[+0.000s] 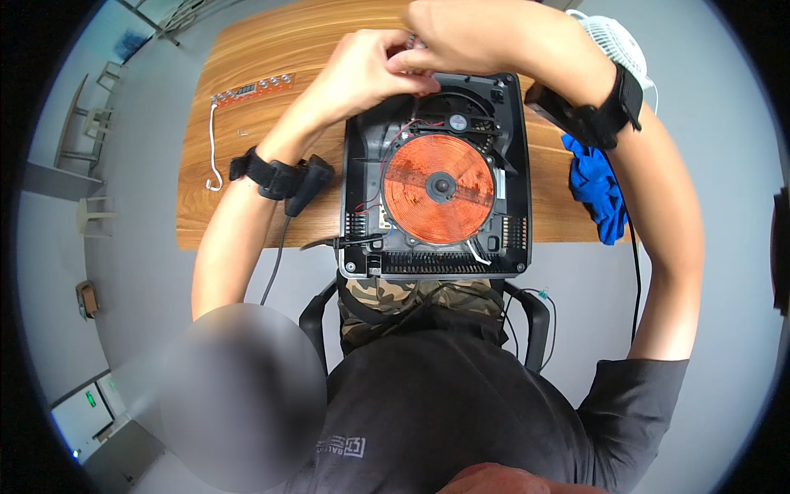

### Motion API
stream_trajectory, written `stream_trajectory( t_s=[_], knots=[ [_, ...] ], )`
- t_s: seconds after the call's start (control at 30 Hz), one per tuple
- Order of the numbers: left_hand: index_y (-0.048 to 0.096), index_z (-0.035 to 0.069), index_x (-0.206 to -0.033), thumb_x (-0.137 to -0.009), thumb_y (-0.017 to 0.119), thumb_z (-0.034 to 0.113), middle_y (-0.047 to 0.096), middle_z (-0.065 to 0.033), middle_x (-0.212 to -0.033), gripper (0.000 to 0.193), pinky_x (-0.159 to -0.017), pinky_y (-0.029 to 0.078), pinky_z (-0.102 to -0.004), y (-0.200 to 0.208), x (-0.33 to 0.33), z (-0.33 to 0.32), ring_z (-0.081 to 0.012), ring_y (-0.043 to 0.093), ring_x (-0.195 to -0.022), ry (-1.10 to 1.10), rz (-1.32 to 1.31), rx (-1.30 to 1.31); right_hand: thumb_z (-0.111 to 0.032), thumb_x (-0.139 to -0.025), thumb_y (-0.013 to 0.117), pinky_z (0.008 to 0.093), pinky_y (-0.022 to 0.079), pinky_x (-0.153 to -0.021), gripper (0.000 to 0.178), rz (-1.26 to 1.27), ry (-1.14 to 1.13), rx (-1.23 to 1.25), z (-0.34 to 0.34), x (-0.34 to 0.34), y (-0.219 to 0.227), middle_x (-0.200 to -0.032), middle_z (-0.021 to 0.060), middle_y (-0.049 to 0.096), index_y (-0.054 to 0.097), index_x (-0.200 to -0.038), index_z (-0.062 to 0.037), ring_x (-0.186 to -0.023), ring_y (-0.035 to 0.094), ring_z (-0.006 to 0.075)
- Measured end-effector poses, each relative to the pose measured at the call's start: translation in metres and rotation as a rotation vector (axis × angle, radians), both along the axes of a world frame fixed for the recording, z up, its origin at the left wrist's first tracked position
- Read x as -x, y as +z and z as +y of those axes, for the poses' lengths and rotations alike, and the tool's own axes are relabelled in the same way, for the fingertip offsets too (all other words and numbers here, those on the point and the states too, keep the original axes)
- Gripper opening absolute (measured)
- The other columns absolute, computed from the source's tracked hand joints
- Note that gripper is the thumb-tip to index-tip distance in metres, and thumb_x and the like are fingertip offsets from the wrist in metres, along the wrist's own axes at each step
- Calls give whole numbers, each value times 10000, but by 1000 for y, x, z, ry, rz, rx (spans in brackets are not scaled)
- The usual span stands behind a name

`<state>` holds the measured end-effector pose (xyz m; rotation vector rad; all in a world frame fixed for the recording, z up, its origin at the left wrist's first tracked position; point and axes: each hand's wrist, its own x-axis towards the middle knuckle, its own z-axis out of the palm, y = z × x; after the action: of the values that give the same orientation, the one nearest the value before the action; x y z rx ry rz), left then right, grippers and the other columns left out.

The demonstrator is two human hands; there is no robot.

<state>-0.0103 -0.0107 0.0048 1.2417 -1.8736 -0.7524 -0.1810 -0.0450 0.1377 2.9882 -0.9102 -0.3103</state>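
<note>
An opened induction cooker with a black housing (517,181) lies in front of me, its near edge over my lap. A round copper coil (411,169) sits in its middle, with thin red wires at its left. Over the housing's far left edge, both hands come together. My left hand (370,70) is closed in a pinch, fingertips at that edge. My right hand (448,37) is closed too, its fingers meeting the left ones. Something small and dark shows between the hands, mostly hidden by the fingers; I cannot make out its kind.
A narrow red circuit board (253,88) with a white cable (213,152) lies on the wooden table (271,41) at the left, a tiny metal piece nearby. At the right are a crumpled blue cloth (598,189) and a white fan (613,41). Black cords hang past the table's near edge.
</note>
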Motion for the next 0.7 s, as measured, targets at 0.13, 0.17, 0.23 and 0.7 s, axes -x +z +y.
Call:
stream_trajectory(
  t_s=[0.13, 0.17, 0.23, 0.7],
  knots=[
    [700, -1, -843, -787, 853, 244, 742, -69, -777, 294, -706, 540, -273, 0, -12, -4, -87, 685, -754, -13, -90, -86, -413, -948, 618, 493, 586, -813, 477, -8, 36, -68, -4, 1, 5, -904, 258, 745, 763, -892, 37, -875, 731, 427],
    [700, -1, -846, -796, 843, 239, 739, -67, -780, 284, -705, 538, -268, 3, -12, -1, -80, 682, -763, -7, -156, -92, -412, -948, 618, 493, 586, -814, 474, -13, 40, -86, -4, 2, 7, -908, 258, 745, 763, -896, 37, -878, 731, 426],
    [704, -14, -905, -810, 826, 240, 733, -61, -829, 297, -737, 533, -269, 0, -4, 2, -86, 653, -781, -65, -16, -139, -409, -947, 619, 493, 585, -817, 468, -6, 34, -110, -4, 5, 8, -914, 258, 745, 762, -906, 35, -884, 731, 426],
    [700, 24, -923, -761, 867, 267, 591, 6, -682, 336, -616, 457, -280, 2, 0, 3, -76, 503, -634, -3, -69, -17, -388, -940, 624, 494, 583, -835, 437, 4, 42, -142, -1, 12, 11, -963, 259, 746, 759, -972, 26, -923, 730, 423]
  ],
)
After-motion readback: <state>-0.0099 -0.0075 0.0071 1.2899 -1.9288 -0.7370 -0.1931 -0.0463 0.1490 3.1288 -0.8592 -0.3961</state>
